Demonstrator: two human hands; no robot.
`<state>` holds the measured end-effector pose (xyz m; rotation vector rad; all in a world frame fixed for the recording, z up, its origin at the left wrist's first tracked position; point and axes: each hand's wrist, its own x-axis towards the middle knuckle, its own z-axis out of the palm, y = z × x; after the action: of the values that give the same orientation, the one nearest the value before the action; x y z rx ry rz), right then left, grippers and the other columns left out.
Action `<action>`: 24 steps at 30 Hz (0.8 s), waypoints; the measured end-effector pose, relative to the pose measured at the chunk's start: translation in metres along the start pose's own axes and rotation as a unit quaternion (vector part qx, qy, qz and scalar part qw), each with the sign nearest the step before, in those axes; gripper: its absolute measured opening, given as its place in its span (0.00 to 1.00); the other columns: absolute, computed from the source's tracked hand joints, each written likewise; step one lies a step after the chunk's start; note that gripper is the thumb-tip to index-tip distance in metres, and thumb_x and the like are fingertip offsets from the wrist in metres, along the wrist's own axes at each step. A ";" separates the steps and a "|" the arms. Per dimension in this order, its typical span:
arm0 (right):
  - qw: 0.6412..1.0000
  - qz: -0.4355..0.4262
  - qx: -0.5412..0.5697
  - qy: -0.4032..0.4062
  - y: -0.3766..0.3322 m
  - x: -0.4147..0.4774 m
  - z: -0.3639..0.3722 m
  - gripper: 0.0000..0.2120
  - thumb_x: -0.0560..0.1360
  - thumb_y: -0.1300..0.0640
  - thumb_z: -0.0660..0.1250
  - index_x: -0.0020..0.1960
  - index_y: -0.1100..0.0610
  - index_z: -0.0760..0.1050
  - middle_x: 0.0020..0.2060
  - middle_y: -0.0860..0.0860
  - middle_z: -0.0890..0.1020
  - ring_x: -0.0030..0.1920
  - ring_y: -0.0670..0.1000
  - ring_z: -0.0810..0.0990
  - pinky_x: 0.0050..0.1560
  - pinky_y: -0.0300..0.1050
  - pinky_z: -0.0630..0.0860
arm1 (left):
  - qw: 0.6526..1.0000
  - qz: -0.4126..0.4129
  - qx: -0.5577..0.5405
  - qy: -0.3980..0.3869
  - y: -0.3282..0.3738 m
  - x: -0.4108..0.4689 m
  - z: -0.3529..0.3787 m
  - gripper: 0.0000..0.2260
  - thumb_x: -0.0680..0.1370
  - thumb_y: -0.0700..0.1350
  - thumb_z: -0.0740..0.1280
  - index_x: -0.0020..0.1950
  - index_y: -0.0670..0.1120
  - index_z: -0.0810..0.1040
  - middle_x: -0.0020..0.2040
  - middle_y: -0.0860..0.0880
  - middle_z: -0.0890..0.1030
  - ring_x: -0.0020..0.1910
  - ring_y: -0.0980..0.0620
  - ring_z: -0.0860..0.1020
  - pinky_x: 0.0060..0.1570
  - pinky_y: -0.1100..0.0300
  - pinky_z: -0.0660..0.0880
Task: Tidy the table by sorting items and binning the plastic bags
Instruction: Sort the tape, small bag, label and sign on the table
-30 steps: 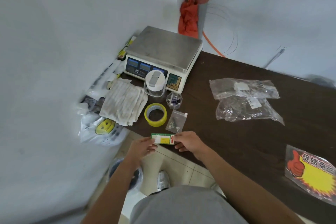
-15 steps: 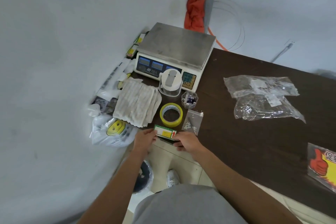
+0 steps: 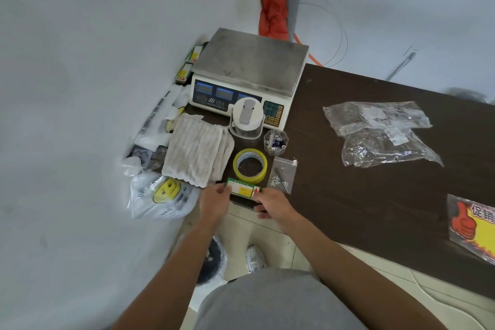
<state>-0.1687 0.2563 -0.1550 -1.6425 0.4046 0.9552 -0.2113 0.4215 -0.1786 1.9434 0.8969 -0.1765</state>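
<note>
Head view, the only one: the label card, green-edged w/ yellow patch and red arrow, lies flat at the near edge of the dark table, long axis running left-right across the person's front, tilted a bit down toward the right. Left hand pinches its left short end, thumb and fingers closed on the edge; right hand has fingertips on the right short end by the arrow, other fingers curled under the table lip, so grip there is partial, can't tell how firm. So the card sits directly between both hands, touching each, neither nearer. Just beyond it: yellow tape roll, w/ the folded cloth to its left and a small zip bag of screws to its right, bag's corner close to the right fingers. Similar cards are stacked far-left beside the scale, well apart from the hands. My guess is the card goes there, which means reaching forward-left past cloth. The two clear plastic bags lie far right, well apart, nearer the right hand. Bin is on the floor under the left forearm, w/ a white smiley bag hanging off the table's left end.
</note>
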 end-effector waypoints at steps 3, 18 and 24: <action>1.000 -0.006 -0.024 0.004 0.000 -0.003 0.001 0.07 0.78 0.56 0.67 0.54 0.56 0.79 0.46 0.55 0.80 0.43 0.50 0.79 0.43 0.46 0.80 | 0.999 0.019 0.040 0.000 0.000 -0.003 0.000 0.09 0.82 0.48 0.65 0.49 0.48 0.84 0.36 0.49 0.81 0.39 0.48 0.79 0.39 0.57 0.70; 0.998 -0.023 -0.063 0.006 0.002 -0.018 -0.019 0.23 0.79 0.59 0.67 0.72 0.62 0.68 0.44 0.55 0.79 0.42 0.51 0.74 0.39 0.46 0.71 | 0.989 0.038 0.092 0.112 -0.002 -0.037 0.013 0.07 0.81 0.47 0.65 0.56 0.46 0.76 0.55 0.47 0.78 0.49 0.47 0.77 0.48 0.54 0.73; 0.995 -0.043 -0.082 0.021 0.007 -0.022 -0.049 0.24 0.76 0.59 0.68 0.72 0.61 0.69 0.38 0.52 0.78 0.41 0.51 0.77 0.40 0.47 0.73 | 0.981 0.135 0.080 0.111 0.024 -0.059 0.033 0.01 0.81 0.43 0.65 0.51 0.46 0.75 0.47 0.49 0.79 0.45 0.50 0.77 0.45 0.55 0.73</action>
<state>-0.1683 0.2040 -0.1411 -1.8171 0.2873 0.9107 -0.2307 0.3581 -0.1519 2.2454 0.7682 0.1356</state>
